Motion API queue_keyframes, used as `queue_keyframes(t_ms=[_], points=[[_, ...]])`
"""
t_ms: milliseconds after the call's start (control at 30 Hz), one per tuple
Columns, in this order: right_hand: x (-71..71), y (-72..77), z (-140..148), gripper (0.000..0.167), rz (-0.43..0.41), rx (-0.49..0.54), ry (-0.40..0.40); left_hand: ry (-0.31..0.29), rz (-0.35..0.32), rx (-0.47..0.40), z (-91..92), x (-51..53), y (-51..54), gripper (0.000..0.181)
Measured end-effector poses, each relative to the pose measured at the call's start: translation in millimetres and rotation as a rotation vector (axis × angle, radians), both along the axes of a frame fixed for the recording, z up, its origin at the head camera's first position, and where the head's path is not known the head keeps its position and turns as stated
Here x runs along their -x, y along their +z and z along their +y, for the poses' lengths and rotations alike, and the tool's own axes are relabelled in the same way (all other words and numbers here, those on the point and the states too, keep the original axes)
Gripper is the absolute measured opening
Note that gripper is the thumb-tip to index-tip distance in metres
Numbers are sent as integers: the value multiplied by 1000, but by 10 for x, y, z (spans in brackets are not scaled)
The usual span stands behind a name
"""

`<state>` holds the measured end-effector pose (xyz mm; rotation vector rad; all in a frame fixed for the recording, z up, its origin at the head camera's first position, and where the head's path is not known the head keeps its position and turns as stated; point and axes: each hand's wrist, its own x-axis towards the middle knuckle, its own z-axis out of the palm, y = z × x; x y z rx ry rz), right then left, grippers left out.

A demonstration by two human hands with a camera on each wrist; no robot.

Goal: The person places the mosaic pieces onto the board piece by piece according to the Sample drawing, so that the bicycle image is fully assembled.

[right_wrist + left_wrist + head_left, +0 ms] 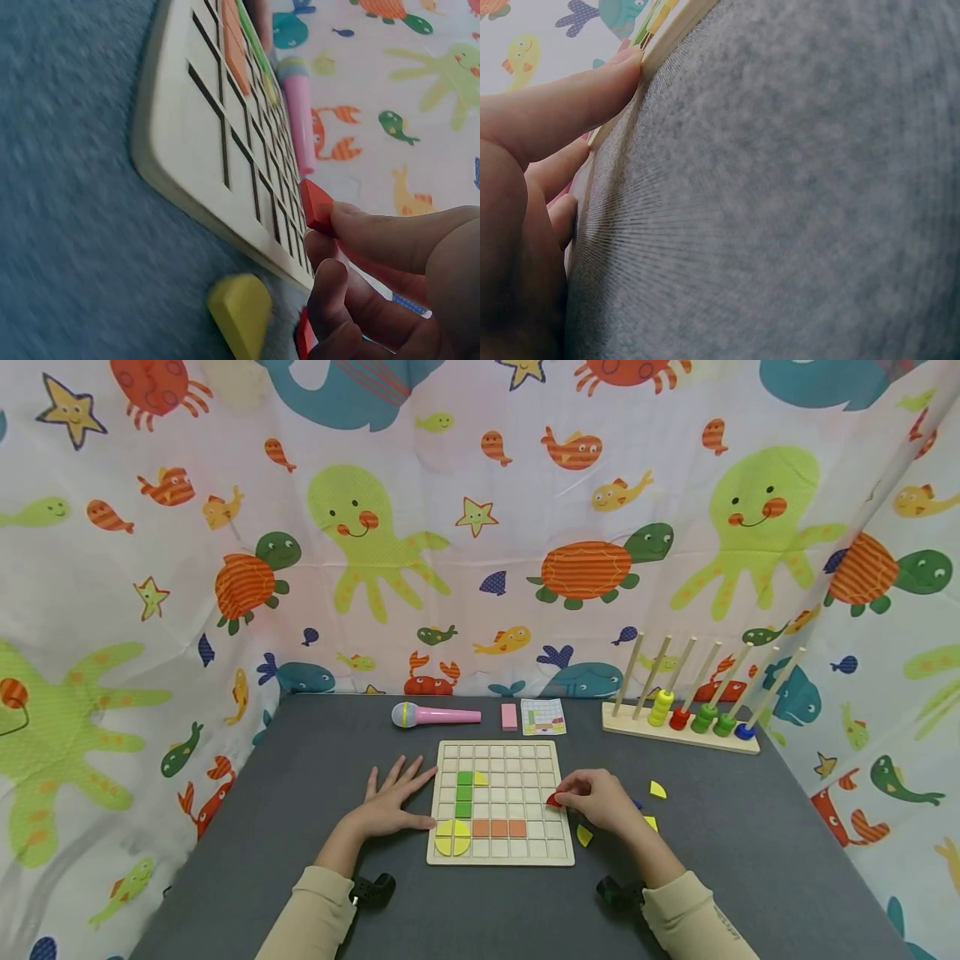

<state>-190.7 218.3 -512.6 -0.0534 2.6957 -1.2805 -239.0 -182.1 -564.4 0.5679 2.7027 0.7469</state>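
Note:
A wooden grid board (510, 852) lies on the dark table. On it are a column of green squares (464, 793), a row of orange squares (498, 828), a yellow piece (481, 779) and a circle of yellow quarter pieces (452, 837). My left hand (388, 810) has its fingers spread, thumb and fingertips touching the board's left edge. Between thumb and fingers, my right hand (598, 797) pinches a small red block (316, 206), held over the board's right side. The fingers cover part of this block, so its full shape is hidden.
Loose yellow quarter pieces (657, 789) lie right of the board, one close to its edge (240, 304). Behind the board are a toy microphone (438, 716), a pink block (509, 717) and a pattern card (543, 717). A bead-peg stand (678, 735) stands back right.

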Motion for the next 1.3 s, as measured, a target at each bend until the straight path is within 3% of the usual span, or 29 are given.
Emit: queue_keyframes(t_ms=[467, 933, 1300], points=[[-3, -92, -237, 5, -4, -18, 41, -3, 3, -1, -8, 7, -23, 101], [10, -128, -331, 8, 64, -83, 112, 0, 4, 17, -13, 20, -49, 103], [32, -95, -300, 8, 52, -56, 44, 0, 7, 11, -16, 13, -26, 102]])
